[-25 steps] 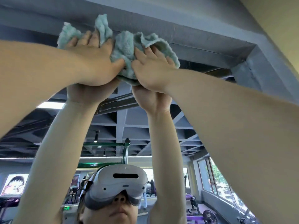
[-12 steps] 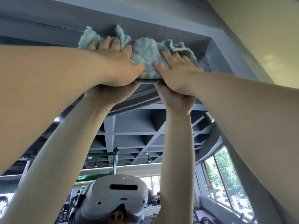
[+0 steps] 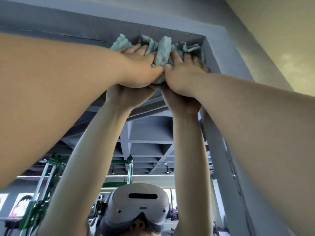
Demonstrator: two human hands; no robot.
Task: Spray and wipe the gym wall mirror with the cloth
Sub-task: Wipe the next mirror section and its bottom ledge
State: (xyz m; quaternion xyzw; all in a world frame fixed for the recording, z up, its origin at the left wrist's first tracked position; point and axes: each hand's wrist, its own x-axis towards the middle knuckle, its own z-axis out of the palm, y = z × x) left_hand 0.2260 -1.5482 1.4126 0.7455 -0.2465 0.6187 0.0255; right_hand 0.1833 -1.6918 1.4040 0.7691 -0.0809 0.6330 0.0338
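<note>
- Overhead, my left fingers [image 3: 136,49] are lying straight, pressing the teal cloth [image 3: 163,48] against the mirror [image 3: 146,132].
- My right fingers [image 3: 176,57], just beside them, are pressing it too, outstretched.

Grey frame [image 3: 226,48] walls off the cloth [image 3: 163,50] at twelve and three o'clock; open mirror [image 3: 148,132] toward six and nine.

1. One cloth [image 3: 163,50], pale green and bunched.
2. Two grips on the cloth: the left grip [image 3: 139,68] and the right grip [image 3: 184,74].
3. One mirror [image 3: 150,133], and in it two reflected hands that meet the real pair.
4. One grey headset [image 3: 139,206], reflected.
5. Two green uprights, reflected: the middle upright [image 3: 130,169] and the left upright [image 3: 47,176].
6. Two wall pictures at lower left: the full picture [image 3: 21,207] and the cut-off picture [image 3: 2,200].
</note>
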